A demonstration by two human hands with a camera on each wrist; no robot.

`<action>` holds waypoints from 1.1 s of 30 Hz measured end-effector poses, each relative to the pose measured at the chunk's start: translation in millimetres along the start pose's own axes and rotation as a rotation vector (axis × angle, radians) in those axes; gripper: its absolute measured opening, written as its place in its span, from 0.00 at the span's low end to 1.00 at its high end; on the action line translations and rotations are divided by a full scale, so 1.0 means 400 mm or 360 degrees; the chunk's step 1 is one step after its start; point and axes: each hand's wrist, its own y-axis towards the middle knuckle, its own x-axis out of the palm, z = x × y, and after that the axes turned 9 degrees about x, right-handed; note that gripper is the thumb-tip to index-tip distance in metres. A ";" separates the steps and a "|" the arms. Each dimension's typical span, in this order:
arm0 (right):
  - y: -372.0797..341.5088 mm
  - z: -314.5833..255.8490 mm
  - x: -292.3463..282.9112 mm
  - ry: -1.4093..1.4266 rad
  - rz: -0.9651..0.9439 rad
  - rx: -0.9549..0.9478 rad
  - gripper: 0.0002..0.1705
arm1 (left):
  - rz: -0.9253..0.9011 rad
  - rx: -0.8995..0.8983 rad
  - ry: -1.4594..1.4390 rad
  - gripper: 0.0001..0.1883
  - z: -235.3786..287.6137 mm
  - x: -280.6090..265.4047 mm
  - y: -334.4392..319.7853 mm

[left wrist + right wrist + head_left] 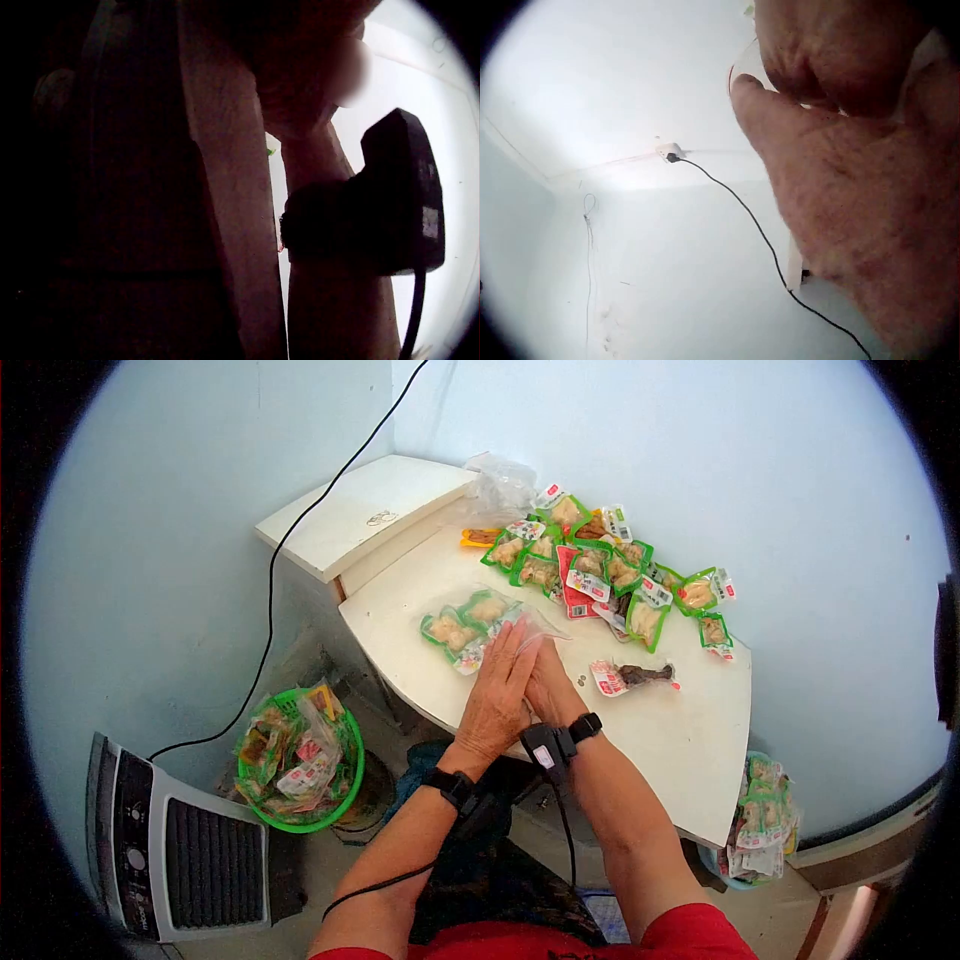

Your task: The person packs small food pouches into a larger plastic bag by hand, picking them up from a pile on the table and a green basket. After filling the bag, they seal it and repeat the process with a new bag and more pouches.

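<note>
Two bare hands together on one clear, crinkly plastic bag (pixel 510 609), white table underneath.

So the left hand (pixel 494 695) is open, fingers straight and side by side, lying on the near end of the bag; the right hand (pixel 548 682) is tucked up against it, fingers mostly hidden, so can't tell if it's gripping. Bag's on the smooth, curved-edge table (pixel 680 745), with at least two puffy, green-edged packets (pixel 450 630) inside. Beyond it: one messy pile of glossy packets (pixel 590 565), easily over ten. Also one dark, lumpy vacuum pack (pixel 640 676), plus two full baskets, a green one (pixel 355 775) and a pale blue one (pixel 738 878).
</note>
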 end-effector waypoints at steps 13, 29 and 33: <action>-0.036 -0.046 -0.024 -0.0358 0.0052 0.0039 0.12 | -0.0024 -0.0111 -0.0036 0.39 0.014 -0.001 0.004; -0.304 -0.424 -0.359 -0.3369 0.1179 -0.0410 0.29 | -0.0132 0.0013 0.0137 0.34 0.000 0.001 -0.011; -0.359 -0.406 -0.322 -0.2971 0.1169 -0.0569 0.29 | -0.0111 -0.0004 0.0094 0.35 0.004 0.003 -0.013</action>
